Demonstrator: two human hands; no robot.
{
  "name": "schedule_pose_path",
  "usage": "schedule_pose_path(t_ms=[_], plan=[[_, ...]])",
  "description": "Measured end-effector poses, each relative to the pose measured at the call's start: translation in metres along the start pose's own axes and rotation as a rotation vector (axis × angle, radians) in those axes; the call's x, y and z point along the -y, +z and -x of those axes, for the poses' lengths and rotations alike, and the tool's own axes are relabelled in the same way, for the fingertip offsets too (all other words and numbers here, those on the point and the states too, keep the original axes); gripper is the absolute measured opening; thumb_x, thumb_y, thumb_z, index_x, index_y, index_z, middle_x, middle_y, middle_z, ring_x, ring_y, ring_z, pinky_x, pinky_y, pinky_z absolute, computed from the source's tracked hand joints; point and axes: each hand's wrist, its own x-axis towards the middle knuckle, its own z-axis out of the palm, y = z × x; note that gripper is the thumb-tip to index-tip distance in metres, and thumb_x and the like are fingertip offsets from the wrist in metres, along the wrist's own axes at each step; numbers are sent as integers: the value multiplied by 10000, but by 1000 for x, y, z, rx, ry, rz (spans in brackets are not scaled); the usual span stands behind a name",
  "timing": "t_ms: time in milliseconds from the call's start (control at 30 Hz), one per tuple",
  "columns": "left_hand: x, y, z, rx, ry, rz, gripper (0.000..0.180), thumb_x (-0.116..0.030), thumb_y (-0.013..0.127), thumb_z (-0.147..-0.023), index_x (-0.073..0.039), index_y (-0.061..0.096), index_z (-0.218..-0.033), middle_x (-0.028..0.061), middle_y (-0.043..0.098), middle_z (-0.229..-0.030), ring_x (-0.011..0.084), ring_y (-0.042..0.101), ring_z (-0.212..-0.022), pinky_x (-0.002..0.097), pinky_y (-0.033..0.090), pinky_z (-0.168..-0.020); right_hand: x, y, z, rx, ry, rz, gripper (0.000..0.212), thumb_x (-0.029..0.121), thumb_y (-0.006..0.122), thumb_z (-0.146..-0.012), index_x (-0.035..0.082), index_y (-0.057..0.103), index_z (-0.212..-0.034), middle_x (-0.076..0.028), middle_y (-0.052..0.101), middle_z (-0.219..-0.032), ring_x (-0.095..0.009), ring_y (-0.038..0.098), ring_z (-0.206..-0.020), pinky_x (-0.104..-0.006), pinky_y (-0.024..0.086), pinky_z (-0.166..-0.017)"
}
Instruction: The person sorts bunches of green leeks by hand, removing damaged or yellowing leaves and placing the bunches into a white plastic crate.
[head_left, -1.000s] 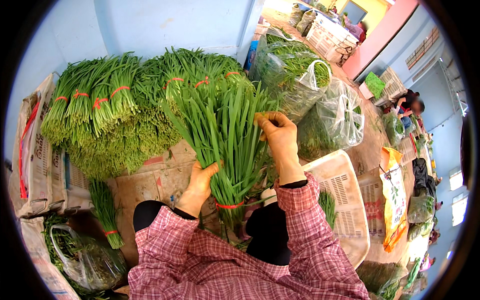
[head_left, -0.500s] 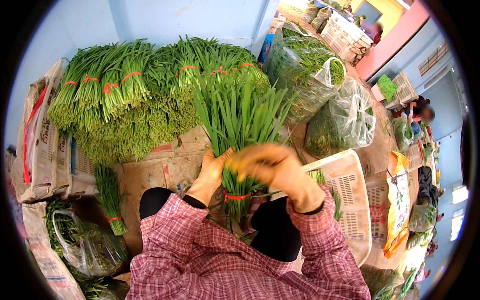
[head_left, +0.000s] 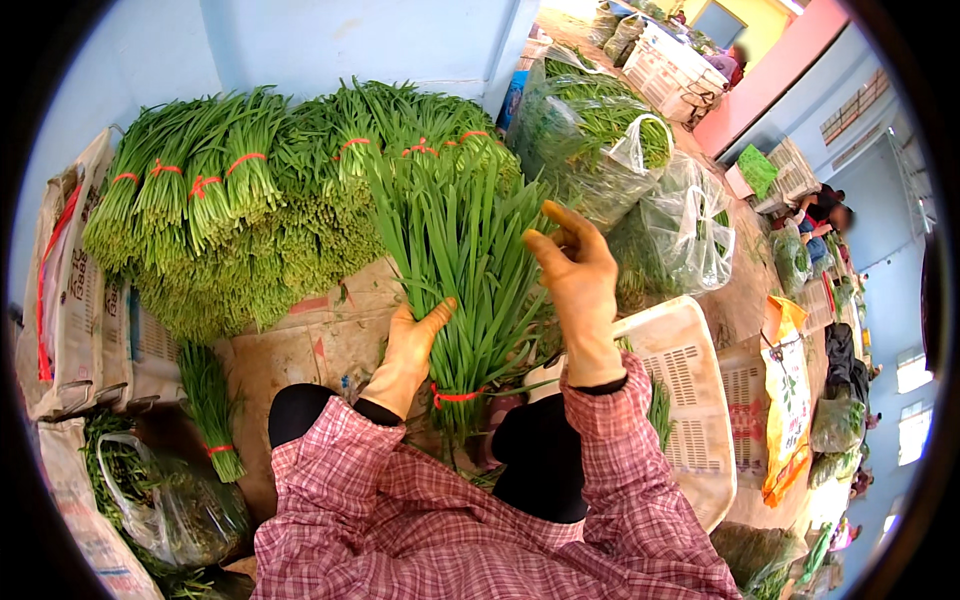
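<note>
In front of me stands a bunch of garlic chives (head_left: 455, 235), leaves up, with a red tie (head_left: 458, 396) near its stem ends. My left hand (head_left: 408, 348), in a tan glove, is wrapped round the left side of the bunch above the tie, its thumb across the leaves. My right hand (head_left: 583, 285), gloved too, is raised just right of the leaves, fingers bent and apart, with nothing visible in it. Beyond lies a large heap of chive bunches (head_left: 245, 265), several of them with red ties. A single tied bunch (head_left: 208, 410) lies on the floor at my left.
A pale plastic crate (head_left: 685, 390) is close on my right, a yellow-and-white sack (head_left: 786, 410) beyond it. Clear bags of greens (head_left: 690, 225) stand at the far right. Stacked crates (head_left: 105, 335) and a bag of greens (head_left: 185, 500) are on the left. Other people sit farther off.
My right hand has moved up and away from the stems to the right of the leaves, and its fingers have spread. My left hand keeps its hold on the bunch.
</note>
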Motion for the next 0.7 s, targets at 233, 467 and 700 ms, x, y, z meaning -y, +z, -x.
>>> schedule_pose_path(t_ms=[233, 467, 700], plan=[[1, 0, 2, 28, 70, -97, 378, -64, 725, -893, 23, 590, -1236, 96, 677, -1147, 199, 636, -998, 340, 532, -876, -28, 11, -15, 48, 192, -138, 137, 124, 688, -907, 24, 704, -998, -19, 667, -749, -73, 525, -554, -221, 412, -507], [-1, 0, -4, -64, 7, -13, 406, -77, 740, -883, 26, 570, -1237, 115, 672, -1143, 213, 636, -988, 346, 541, -844, -17, 4, -29, -6, 269, -123, 150, 143, 634, -951, 16, 690, -1007, -48, 657, -671, -72, 467, -421, -218, 333, -396], [3, -5, -8, -136, 82, -44, 383, -77, 744, -877, 34, 585, -1208, 110, 680, -1116, 208, 642, -958, 344, 541, -833, -6, 6, -13, 127, -478, 29, 188, 76, 718, -877, 76, 724, -1065, -40, 700, -897, -149, 643, -780, -260, 501, -651]])
